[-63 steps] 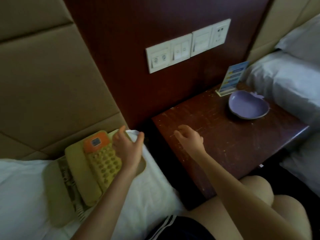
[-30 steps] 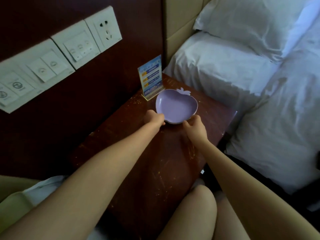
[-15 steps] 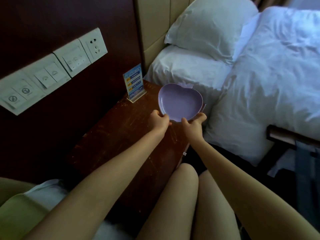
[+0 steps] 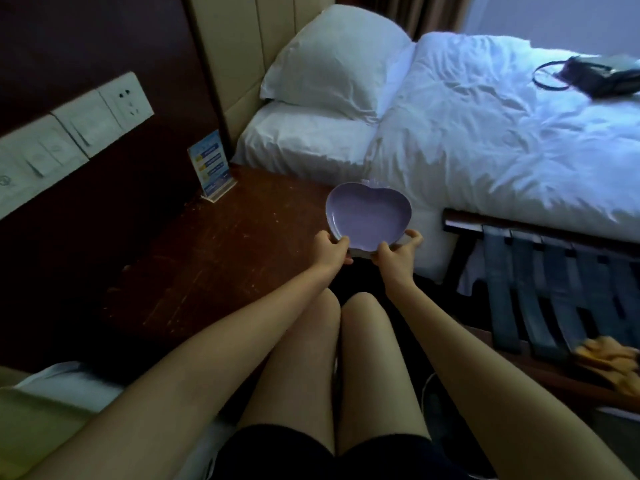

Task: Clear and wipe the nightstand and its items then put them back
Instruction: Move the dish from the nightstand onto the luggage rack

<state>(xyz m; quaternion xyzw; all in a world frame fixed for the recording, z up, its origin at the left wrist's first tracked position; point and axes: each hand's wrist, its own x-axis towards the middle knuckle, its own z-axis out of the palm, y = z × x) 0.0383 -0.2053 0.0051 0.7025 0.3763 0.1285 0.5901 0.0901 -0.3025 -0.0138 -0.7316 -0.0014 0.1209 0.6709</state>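
A purple heart-shaped dish (image 4: 369,216) hangs in the air past the right front corner of the dark wooden nightstand (image 4: 221,258), in front of the white bed. My left hand (image 4: 329,249) grips its near left rim and my right hand (image 4: 396,252) grips its near right rim. A small blue sign in a clear stand (image 4: 211,168) stands upright at the back of the nightstand, by the wall.
The white bed (image 4: 485,133) with two pillows lies to the right, a black bag (image 4: 602,74) on its far side. A strapped luggage rack (image 4: 554,282) stands at the right with an orange cloth (image 4: 609,355) on it. Wall switches (image 4: 83,129) are at the left.
Both hands left the phone and the nightstand, took the purple dish by its rim, lifted it off the nightstand and carried it right toward the bed.
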